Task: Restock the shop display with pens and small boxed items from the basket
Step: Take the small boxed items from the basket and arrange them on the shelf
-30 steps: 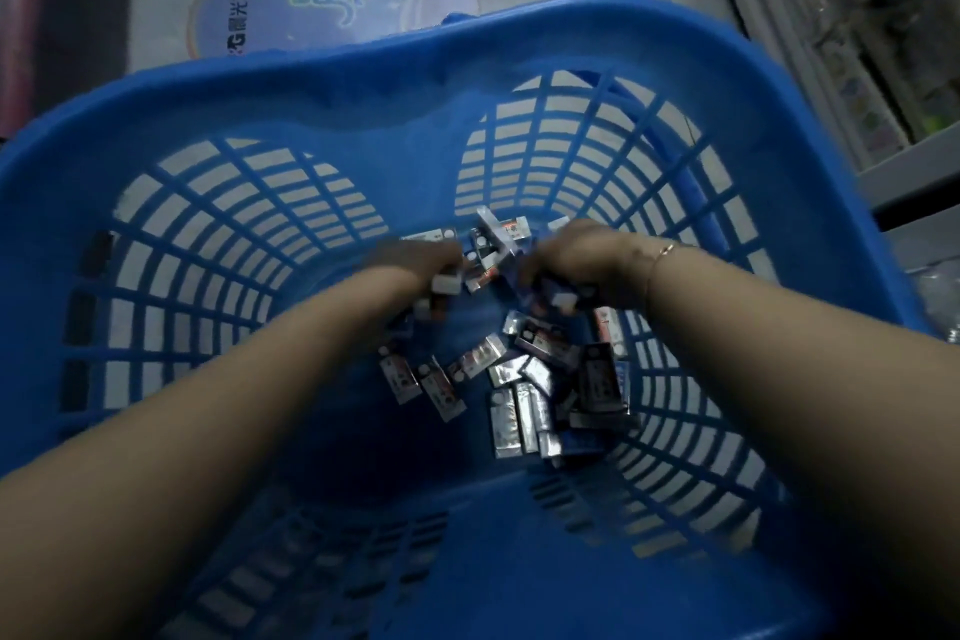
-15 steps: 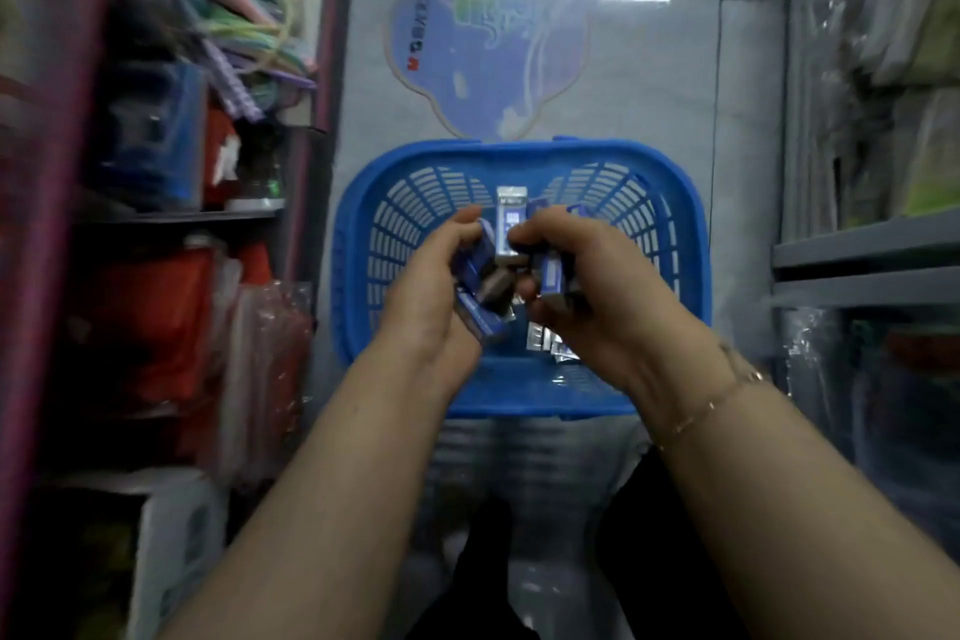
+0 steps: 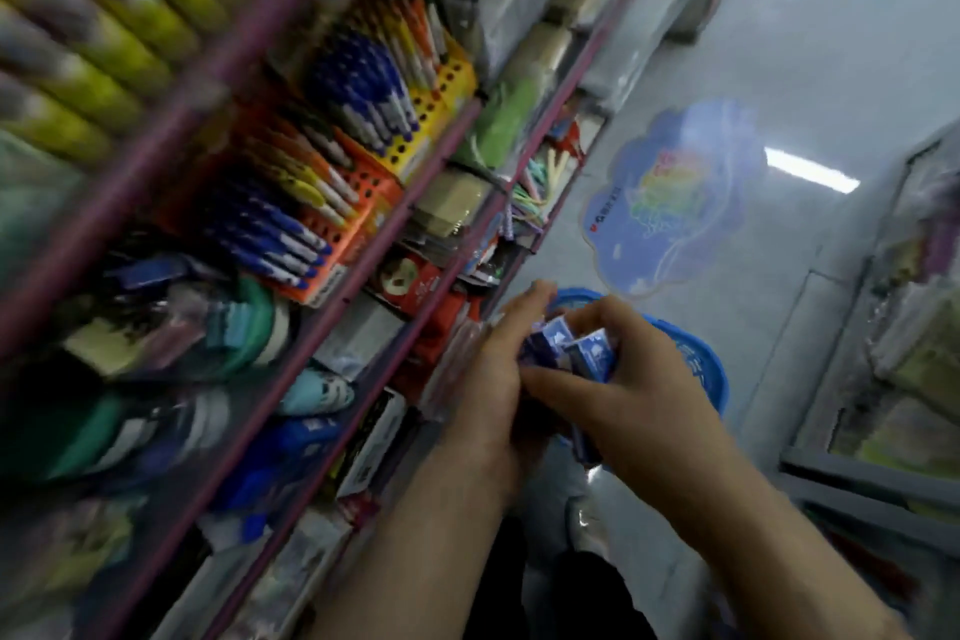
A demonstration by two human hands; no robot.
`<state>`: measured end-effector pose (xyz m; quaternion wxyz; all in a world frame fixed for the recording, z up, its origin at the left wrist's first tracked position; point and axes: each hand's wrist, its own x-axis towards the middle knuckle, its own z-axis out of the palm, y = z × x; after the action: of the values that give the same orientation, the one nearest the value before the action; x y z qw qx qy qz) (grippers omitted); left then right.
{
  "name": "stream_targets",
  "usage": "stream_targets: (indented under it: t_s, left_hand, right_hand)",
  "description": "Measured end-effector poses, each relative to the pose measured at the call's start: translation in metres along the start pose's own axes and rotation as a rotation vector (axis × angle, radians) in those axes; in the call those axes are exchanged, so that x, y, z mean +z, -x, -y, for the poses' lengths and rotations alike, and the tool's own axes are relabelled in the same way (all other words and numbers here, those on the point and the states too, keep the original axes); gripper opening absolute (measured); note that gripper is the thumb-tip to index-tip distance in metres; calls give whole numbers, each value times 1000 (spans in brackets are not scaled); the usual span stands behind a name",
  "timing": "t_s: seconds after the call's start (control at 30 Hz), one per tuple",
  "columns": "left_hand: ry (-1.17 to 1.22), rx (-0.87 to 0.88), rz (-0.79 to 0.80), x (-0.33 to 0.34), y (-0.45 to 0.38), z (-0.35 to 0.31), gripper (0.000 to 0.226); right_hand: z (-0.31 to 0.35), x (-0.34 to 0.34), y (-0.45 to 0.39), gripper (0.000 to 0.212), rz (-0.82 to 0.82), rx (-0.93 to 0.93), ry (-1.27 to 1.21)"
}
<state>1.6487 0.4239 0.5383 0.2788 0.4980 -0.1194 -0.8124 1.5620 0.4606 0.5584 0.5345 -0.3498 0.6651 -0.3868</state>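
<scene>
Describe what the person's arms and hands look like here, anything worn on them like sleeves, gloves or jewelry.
Both forearms are bare to the bottom of the frame, with no sleeves in view. The left hand and right hand wear no gloves, and no rings are discernible, though the picture is blurred. No bracelet or watch shows on either wrist in this frame.

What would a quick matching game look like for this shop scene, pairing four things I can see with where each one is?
Things:
1. small blue boxes
2. blue basket
3. blue-capped pens
4. cloud-shaped sticker

Places:
A. stuck flat on the floor beyond the basket
B. standing in a yellow holder on the shelf
C. on the floor, partly hidden behind the hands
D. held between the left hand and the right hand

Pairs: 1-D, 2-C, 3-B, 4-A
</scene>
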Motion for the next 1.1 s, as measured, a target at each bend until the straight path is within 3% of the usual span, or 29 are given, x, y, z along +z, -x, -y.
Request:
stream_targets:
  t_s: [0.13, 0.23, 0.33, 0.43, 0.53, 0.7, 0.77, 0.87, 1.0, 1.1]
  left_hand:
    - [405, 121, -105, 2, 63, -12, 12]
    - [620, 285, -149, -10, 117, -16, 18]
    - [556, 413, -227, -24, 175, -15, 30]
    - [327, 525, -444, -47, 228, -12, 24]
    - [241, 620, -585, -80, 282, -8, 24]
    - [197, 733, -744, -141, 355, 3, 3]
    - [192, 756, -830, -169, 379, 8, 8]
    - [252, 786, -915, -207, 415, 12, 13]
    - [520, 838, -864, -257, 454, 18, 20]
    - [539, 835, -879, -289, 472, 21, 11]
  right_hand:
    - [48, -18, 39, 20, 23, -49, -136]
    - [73, -22, 64, 21, 134, -46, -67]
    - [96, 5, 95, 15, 392, -68, 68]
    - [115, 50, 124, 19, 558, -169, 117]
    - [126, 103, 149, 18, 718, -292, 262]
    - [136, 185, 197, 34, 1013, -501, 401]
    - [135, 213, 213, 33, 1097, -445, 384]
    - [133, 252, 233, 29, 1196, -196, 246]
    - [126, 306, 259, 21, 1196, 188, -74]
    - [121, 346, 283, 11, 1237, 125, -48]
